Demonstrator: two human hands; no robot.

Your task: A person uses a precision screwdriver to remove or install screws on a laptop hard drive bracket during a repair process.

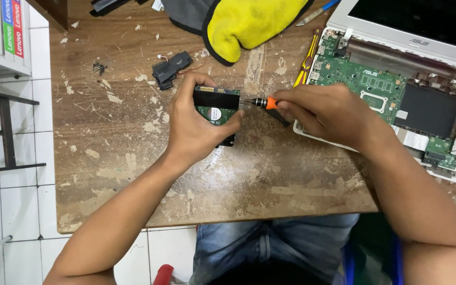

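Head view: hard drive (216, 107) gripped in left hand (196, 126), screwdriver (262, 102) in right hand's (323, 113) grip, tip at drive's edge.

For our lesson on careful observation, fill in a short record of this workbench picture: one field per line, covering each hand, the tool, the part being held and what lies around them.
Left hand: left hand grips a hard drive, circuit side up
Right hand: right hand holds a small screwdriver with an orange collar
Tool tip: at the drive's right edge
Surface: worn wooden table
Right side: opened laptop, green board exposed
Top: yellow mitt; black speaker part
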